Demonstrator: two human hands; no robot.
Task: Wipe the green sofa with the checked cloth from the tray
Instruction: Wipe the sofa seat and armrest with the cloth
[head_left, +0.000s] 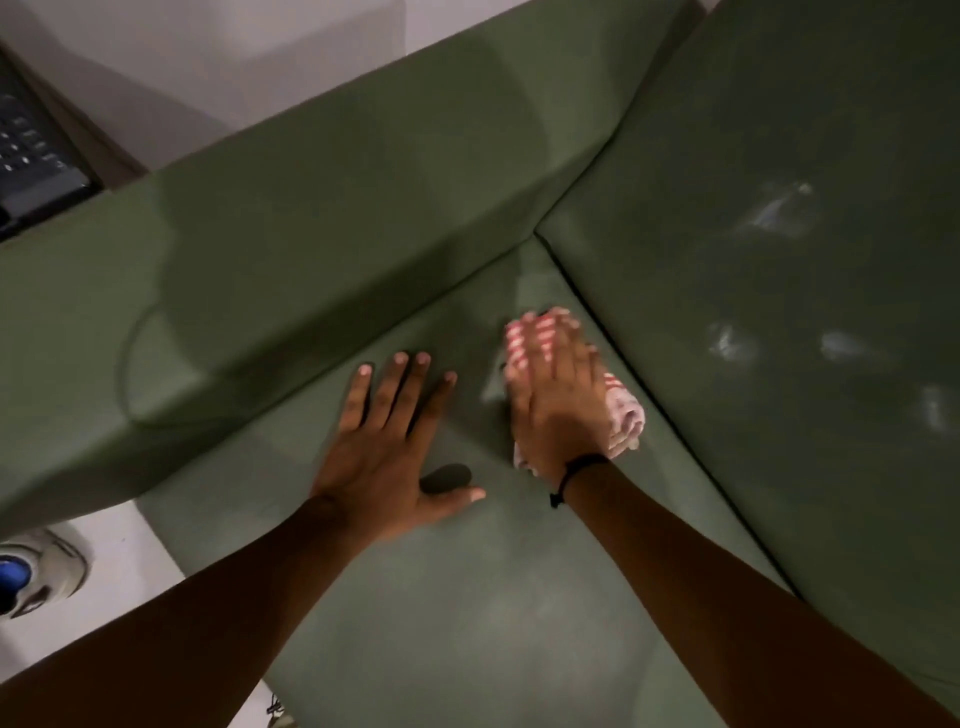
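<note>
The green sofa (467, 597) fills most of the head view, with its seat below me, an armrest (291, 249) to the left and the backrest (779, 234) to the right. My right hand (558, 400) presses the bunched red-and-white checked cloth (626, 415) flat on the seat, close to the corner where seat, armrest and backrest meet. The cloth shows past the fingertips and at the right side of the hand, blurred by motion. My left hand (395, 447) lies flat on the seat beside it, fingers spread, holding nothing.
Pale smudges (769, 213) mark the backrest. A dark device with buttons (31, 156) sits on a brown surface beyond the armrest at the upper left. A white and blue object (31, 571) lies on the pale floor at the lower left.
</note>
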